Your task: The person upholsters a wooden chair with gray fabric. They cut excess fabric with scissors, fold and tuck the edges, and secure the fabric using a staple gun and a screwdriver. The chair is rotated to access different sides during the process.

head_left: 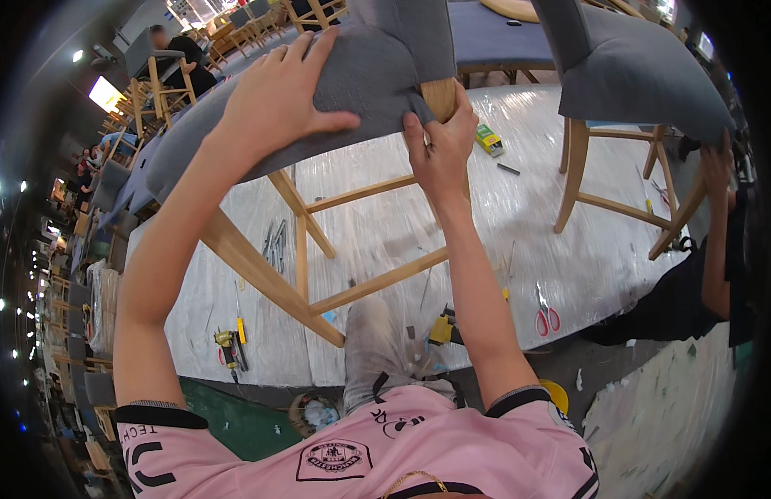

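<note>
Right in front of me stands a wooden-legged chair with a grey fabric seat [365, 79]. My left hand [273, 104] lies on the upholstery with its fingers spread. At the corner where seat and backrest meet, my right hand [442, 150] is closed on a flap of grey fabric [420, 108], thumb in front. Beside that flap a bare piece of the wooden frame [439, 98] shows. Some fingers of this hand are hidden behind the wood. Below the seat, the chair's front leg [269, 274] slants down toward me.
Plastic film covers the worktable [369, 229]. On it lie red-handled scissors [547, 319], a pneumatic stapler [227, 345], a yellow-handled screwdriver [241, 331] and a small yellow-green box [489, 140]. At right, a co-worker's hand [717, 170] touches a second grey chair [643, 83].
</note>
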`<state>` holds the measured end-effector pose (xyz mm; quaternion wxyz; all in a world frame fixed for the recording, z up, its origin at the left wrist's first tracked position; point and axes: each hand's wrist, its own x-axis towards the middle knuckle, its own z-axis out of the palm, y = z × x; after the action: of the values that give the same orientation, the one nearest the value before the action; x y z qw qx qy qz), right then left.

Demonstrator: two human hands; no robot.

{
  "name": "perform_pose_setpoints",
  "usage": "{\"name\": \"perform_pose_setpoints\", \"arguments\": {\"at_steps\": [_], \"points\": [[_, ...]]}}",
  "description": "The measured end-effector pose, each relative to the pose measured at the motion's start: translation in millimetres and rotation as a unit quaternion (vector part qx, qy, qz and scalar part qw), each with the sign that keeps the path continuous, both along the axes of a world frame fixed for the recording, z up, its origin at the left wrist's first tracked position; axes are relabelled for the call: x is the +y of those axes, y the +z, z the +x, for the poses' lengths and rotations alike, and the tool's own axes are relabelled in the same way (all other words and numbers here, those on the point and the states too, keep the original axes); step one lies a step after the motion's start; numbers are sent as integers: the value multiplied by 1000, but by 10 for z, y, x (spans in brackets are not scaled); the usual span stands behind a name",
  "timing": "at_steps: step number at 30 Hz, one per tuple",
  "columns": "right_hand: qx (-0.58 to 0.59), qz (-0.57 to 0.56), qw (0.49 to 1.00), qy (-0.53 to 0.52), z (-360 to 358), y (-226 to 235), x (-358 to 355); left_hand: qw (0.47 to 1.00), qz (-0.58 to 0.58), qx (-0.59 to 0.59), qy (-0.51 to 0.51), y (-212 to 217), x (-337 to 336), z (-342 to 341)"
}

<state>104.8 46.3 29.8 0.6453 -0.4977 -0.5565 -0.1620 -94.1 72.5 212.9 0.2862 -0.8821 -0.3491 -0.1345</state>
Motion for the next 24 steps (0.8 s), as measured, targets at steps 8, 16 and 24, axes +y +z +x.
{"name": "perform_pose_setpoints", "arguments": {"at_steps": [8, 16, 24], "points": [[85, -79, 989, 88, -1, -124, -570, 992, 125, 9, 32, -229, -188, 67], [399, -577, 685, 195, 178, -3985, -3110, 989, 147, -1, 0, -224, -216, 108], [798, -460, 385, 56, -188, -5082, -3289, 991, 131, 19, 32, -227, -464, 126]]}}
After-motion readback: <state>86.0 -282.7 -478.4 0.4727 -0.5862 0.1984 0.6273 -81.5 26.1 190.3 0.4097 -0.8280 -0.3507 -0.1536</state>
